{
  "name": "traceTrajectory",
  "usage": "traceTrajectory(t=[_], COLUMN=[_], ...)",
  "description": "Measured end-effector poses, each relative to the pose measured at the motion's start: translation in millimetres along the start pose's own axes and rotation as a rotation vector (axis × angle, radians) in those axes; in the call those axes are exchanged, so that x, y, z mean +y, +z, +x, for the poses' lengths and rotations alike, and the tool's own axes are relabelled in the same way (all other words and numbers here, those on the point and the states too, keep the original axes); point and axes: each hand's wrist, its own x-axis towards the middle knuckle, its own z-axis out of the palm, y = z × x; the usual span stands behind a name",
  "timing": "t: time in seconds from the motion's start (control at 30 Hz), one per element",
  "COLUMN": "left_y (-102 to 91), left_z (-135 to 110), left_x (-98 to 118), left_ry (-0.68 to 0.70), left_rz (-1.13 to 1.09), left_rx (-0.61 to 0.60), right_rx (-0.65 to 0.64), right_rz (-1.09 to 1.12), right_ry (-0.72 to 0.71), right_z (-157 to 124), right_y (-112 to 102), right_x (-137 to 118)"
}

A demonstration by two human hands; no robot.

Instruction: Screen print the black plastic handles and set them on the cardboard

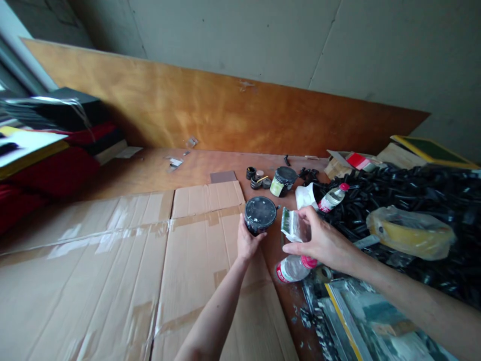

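Gripping a black jar from below, the left hand has its fingers closed around the jar's side wall; the jar's smudged lid faces the camera, and the jar stands at the right edge of the taped cardboard sheets that cover much of the desk. At 3 o'clock from the jar, just beside it, the right hand pinches a clear plastic packet between thumb and closed fingers; the packet's contents cannot be made out. At 6 o'clock from this hand a plastic bottle with a red cap lies on its side; a second such bottle lies at 12 o'clock from the hand, against a pile of black parts. At 1 o'clock from the held jar stands a second black jar with a pale label, with several small caps just to its 9 o'clock side. A yellow roll in a clear bag rests on the pile. A plywood board leans against the wall at 12 o'clock, and red and dark stacked sheets occupy the 9 o'clock edge.
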Motion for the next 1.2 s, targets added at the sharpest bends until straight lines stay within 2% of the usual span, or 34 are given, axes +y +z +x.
traceTrajectory(t=[0.13, 0.27, 0.37, 0.47, 0.57, 0.67, 0.73, 0.83, 0.97, 1.03, 1.13, 1.2], left_y=[34.1, 62.0, 78.3, 85.8, 79.8, 57.7, 33.3, -15.3, -85.5, -115.4, -148.3, -161.2], left_z=[23.6, 44.2, 63.1, 82.6, 91.4, 77.2, 52.2, -4.9, -92.9, -131.1, -175.8, -198.5], left_x=[-5.3, -6.9, -3.9, 0.7, 3.0, 1.0, -1.8, -4.8, -3.1, -0.5, 5.8, 12.1], left_ry=[0.044, 0.077, 0.033, -0.025, -0.048, -0.056, -0.047, -0.057, -0.329, -0.422, -0.487, -0.484], left_rz=[0.129, 0.294, 0.367, 0.401, 0.384, 0.364, 0.318, 0.227, 0.116, 0.037, 0.025, 0.052], left_rx=[-0.058, -0.087, -0.083, -0.096, -0.123, -0.181, -0.176, -0.137, -0.149, -0.157, -0.165, -0.168], right_rx=[0.034, 0.078, 0.069, 0.059, 0.071, 0.112, 0.155, 0.181, 0.16, 0.149, 0.161, 0.186], right_rz=[0.037, 0.082, 0.106, 0.124, 0.143, 0.154, 0.127, 0.104, 0.148, 0.173, 0.116, 0.01], right_ry=[0.066, 0.06, 0.059, 0.09, 0.141, 0.151, 0.153, 0.162, 0.233, 0.292, 0.378, 0.415], right_z=[-7.3, -11.2, -13.6, -17.1, -25.4, -41.0, -56.1, -86.6, -139.9, -169.2, -211.0, -234.7], right_y=[-13.7, -21.5, -24.8, -27.4, -32.4, -41.9, -50.1, -62.9, -79.4, -87.0, -95.7, -98.9], right_x=[25.8, 44.3, 54.3, 61.9, 65.8, 65.0, 62.9, 61.1, 69.8, 80.4, 102.0, 118.9])
